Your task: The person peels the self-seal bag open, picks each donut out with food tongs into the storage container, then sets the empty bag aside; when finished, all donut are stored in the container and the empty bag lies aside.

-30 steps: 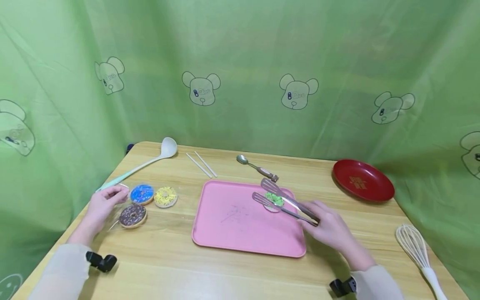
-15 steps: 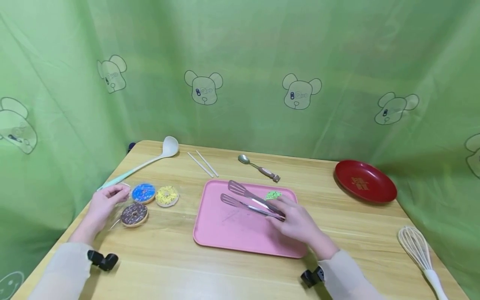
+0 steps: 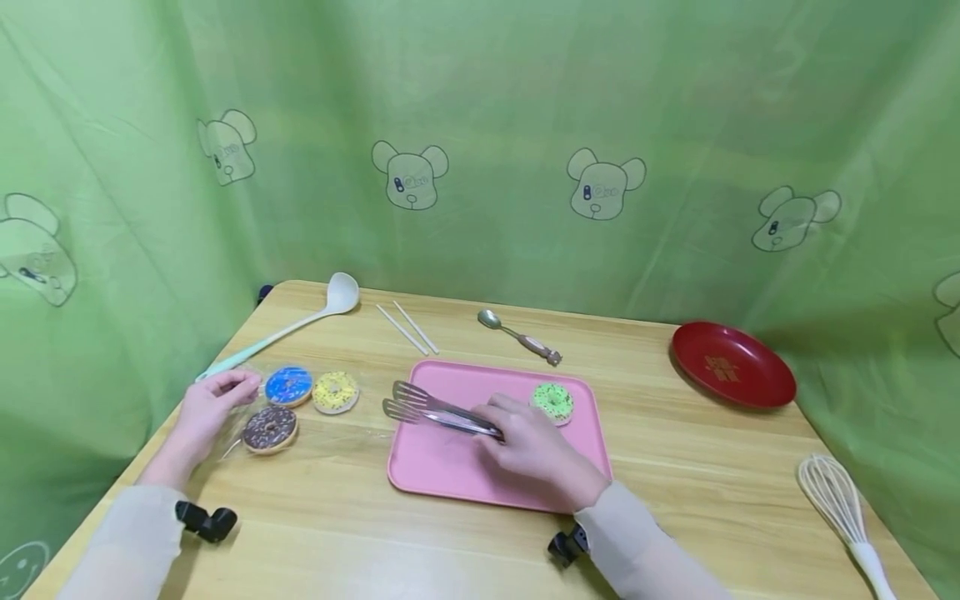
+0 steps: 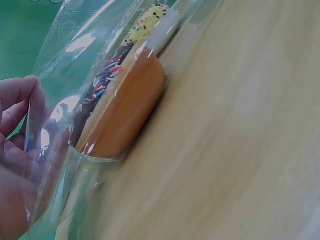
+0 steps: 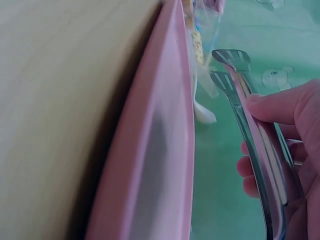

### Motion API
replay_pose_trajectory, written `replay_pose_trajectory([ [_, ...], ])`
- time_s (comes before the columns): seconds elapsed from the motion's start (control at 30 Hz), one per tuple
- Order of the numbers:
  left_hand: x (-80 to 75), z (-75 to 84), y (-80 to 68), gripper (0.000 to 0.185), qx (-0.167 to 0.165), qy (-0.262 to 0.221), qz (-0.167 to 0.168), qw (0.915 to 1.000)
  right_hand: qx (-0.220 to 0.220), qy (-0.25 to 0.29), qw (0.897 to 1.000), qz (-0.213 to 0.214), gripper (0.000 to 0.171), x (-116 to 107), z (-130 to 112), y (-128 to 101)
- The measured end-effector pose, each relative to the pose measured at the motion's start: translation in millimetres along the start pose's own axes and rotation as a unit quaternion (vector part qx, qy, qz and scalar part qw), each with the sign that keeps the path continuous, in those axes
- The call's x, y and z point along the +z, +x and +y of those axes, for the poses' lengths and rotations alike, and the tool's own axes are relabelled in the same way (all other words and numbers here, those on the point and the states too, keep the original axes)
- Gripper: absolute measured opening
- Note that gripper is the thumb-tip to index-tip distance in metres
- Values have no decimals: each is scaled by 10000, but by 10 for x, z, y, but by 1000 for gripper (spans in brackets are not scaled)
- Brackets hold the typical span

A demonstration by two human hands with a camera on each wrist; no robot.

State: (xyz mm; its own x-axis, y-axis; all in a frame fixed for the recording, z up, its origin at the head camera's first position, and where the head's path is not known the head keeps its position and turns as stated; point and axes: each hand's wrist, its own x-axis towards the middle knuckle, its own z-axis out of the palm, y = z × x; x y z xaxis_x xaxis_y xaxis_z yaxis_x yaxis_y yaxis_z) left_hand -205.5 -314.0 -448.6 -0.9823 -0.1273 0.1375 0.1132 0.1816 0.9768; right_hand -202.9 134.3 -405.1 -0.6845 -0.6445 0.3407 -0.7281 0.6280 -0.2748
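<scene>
My left hand (image 3: 212, 410) pinches the edge of a clear plastic bag (image 4: 55, 112) at the table's left side. Inside the bag lie a blue donut (image 3: 288, 386), a yellow donut (image 3: 335, 392) and a chocolate donut with sprinkles (image 3: 270, 429). My right hand (image 3: 525, 437) grips metal tongs (image 5: 260, 145) above the pink tray (image 3: 427, 483). The slotted tips of the tongs point left, slightly apart with nothing between them, over the tray's left edge. A green donut (image 3: 552, 403) sits on the tray's right part, just beyond my right hand.
A white ladle (image 3: 341, 293) with a pale green handle lies at the back left. Two white sticks (image 3: 408, 327) and a spoon (image 3: 517, 337) lie behind the tray. On the right are a red plate (image 3: 735, 365) and a whisk (image 3: 836, 500). A green curtain (image 3: 495, 100) surrounds the table.
My right hand has carried the tongs leftward, from around the green donut to the tray's left edge. The green donut stays on the tray. My left hand has kept its place at the bag.
</scene>
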Motion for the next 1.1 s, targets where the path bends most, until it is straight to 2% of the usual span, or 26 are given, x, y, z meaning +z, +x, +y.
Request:
replay_pose_trajectory([
  [0.13,2,2,-5,25,-24,198,-27,9998,-120,-47,9998,-150,28,96,-65,84],
  [0.3,8,31,-22,17,17,197,-31,9998,-415,-278,9985,-237,26,198,-135,179],
  [0.43,9,34,-22,13,41,90,-10,10000,-437,-315,9980,-317,26,252,-193,278],
  [0.77,21,8,-11,28,46,302,-42,9995,-315,-620,9970,-325,42,356,-273,462],
  [0.9,13,-26,5,31,27,321,-77,9995,-198,-687,9973,-185,41,399,-290,476],
  [1.0,27,21,-10,32,47,231,-125,9996,-57,-664,9977,-95,41,419,-305,489],
  [1.1,27,22,-13,33,51,154,-150,9998,183,-642,9976,-156,42,426,-331,513],
])
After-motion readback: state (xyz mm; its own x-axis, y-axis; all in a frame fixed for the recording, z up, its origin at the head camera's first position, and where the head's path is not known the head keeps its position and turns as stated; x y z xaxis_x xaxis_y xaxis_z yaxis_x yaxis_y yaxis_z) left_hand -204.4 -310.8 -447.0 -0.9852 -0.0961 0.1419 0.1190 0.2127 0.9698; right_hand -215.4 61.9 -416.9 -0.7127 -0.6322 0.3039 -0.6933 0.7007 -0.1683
